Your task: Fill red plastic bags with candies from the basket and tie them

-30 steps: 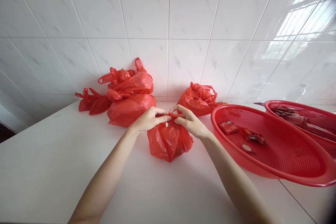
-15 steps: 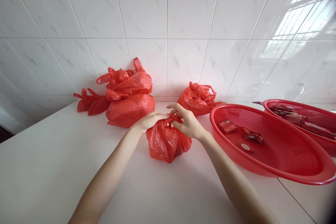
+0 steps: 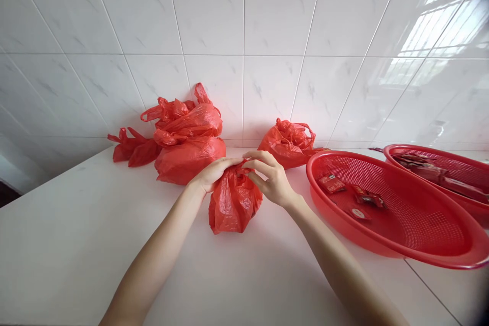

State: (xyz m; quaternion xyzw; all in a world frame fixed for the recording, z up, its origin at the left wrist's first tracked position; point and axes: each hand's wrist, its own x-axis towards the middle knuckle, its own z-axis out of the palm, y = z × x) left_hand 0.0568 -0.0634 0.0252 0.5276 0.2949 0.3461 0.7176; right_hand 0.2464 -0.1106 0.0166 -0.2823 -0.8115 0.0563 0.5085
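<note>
A small red plastic bag (image 3: 234,198) sits on the white counter (image 3: 76,244), nearest the viewer. The left hand (image 3: 214,172) and right hand (image 3: 269,179) both pinch the gathered top of this bag, fingers closed on the plastic. To the right lies a red mesh basket (image 3: 401,244) with a few red packets (image 3: 353,197) inside, and a second red basket (image 3: 439,163) behind it. Farther back, against the tiled wall (image 3: 244,35), rest a pile of tied red bags (image 3: 183,137) and a single red bag (image 3: 288,143).
</note>
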